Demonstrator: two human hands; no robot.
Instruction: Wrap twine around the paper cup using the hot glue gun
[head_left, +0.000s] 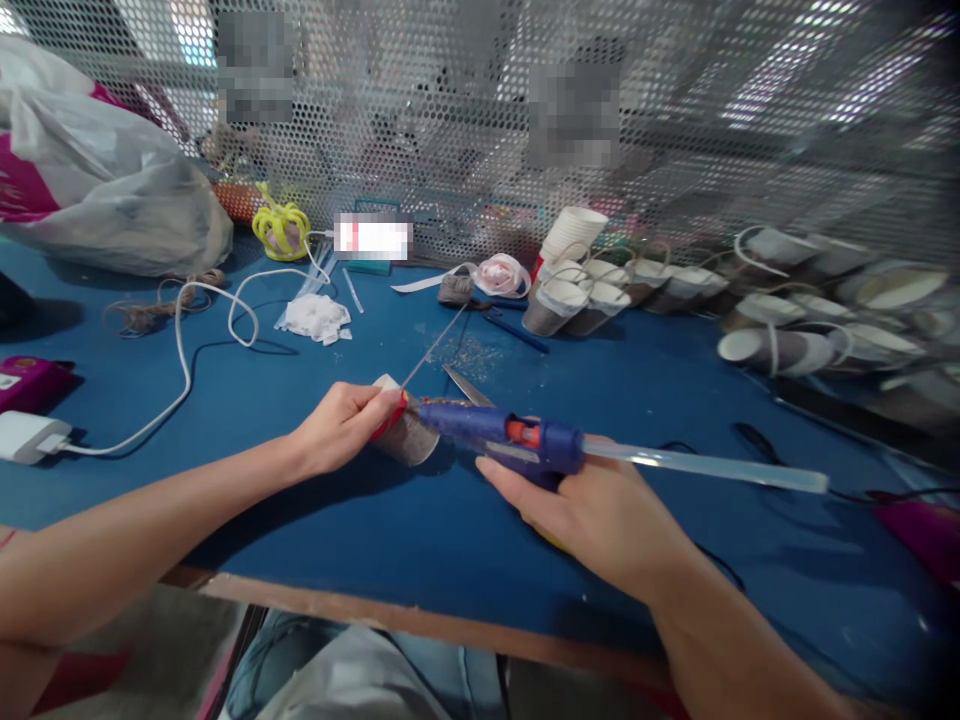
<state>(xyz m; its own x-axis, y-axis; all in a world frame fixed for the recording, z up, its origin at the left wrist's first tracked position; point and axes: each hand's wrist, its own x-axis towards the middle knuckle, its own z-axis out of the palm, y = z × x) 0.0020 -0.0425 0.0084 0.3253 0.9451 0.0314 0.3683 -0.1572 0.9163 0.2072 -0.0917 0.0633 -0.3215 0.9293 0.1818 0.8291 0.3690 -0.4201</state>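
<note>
1. The cup (420,443) is tilted, low over the counter (442,535), at the glue gun (480,425)'s tip.
2. Left hand (345,425) grips the cup, forearm (210,495) angled from the left.
3. Right hand (600,510) wraps the glue gun, forearm (720,620) slanting from lower right.

There's one glue gun (480,424), one glue stick (712,465), one charger (28,438).

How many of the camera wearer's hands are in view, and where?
2: the left hand holds the small cup; the right hand grips the blue glue gun. Some fingers are hidden.
</note>
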